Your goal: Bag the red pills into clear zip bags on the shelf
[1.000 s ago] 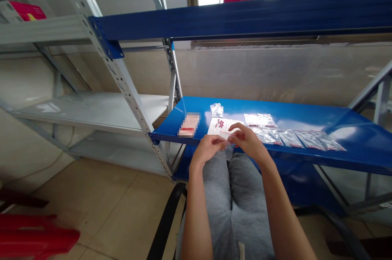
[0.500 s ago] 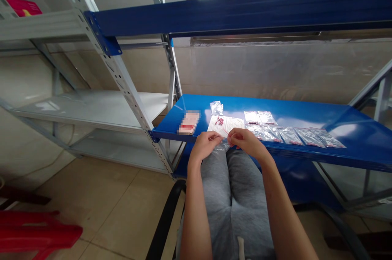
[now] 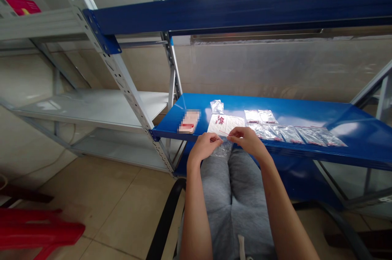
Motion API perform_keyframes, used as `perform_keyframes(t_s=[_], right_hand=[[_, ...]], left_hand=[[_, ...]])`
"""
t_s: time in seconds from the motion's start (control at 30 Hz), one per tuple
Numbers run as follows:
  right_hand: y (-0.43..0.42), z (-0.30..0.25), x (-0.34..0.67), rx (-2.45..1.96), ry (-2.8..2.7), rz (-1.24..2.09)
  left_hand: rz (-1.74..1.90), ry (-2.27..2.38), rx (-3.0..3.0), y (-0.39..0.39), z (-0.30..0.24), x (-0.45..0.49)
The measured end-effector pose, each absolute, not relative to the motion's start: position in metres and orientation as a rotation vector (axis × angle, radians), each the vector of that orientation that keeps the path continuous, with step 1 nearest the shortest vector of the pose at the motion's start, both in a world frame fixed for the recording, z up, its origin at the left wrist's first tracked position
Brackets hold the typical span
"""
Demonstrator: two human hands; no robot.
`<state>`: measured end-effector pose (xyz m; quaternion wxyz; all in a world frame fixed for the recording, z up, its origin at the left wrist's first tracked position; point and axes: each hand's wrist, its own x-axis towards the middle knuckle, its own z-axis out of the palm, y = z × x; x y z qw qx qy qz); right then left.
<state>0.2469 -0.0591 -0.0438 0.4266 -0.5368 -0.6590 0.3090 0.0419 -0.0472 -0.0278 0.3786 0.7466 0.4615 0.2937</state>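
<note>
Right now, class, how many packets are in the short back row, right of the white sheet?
2: the left packet lies nearest the white sheet, the right packet directly beside it. Others may be hidden beneath.

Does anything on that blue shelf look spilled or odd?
Nothing looks clearly spilled or damaged. The loose red pieces sit clustered on the white sheet. Only the pixelated item at the blue shelf's left looks odd: blocky squares obscure it.

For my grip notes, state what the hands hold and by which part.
The left hand and right hand pinch a clear plastic bag near its upper edge, the rest hanging below.
</note>
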Motion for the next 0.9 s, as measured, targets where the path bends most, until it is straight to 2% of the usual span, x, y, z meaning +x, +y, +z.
perform_keyframes(t_s=[0.57,0.9], right_hand=[[-0.059,-0.040,0.229,-1.348,-1.534,0.816],[-0.046,-0.045,0.210,-1.279,-1.444,0.880]], left_hand=[[0.992,1.285,1.779,-0.044,-0.032,0.049],[1.031,1.484,1.991,-0.051,-0.029,0.063]])
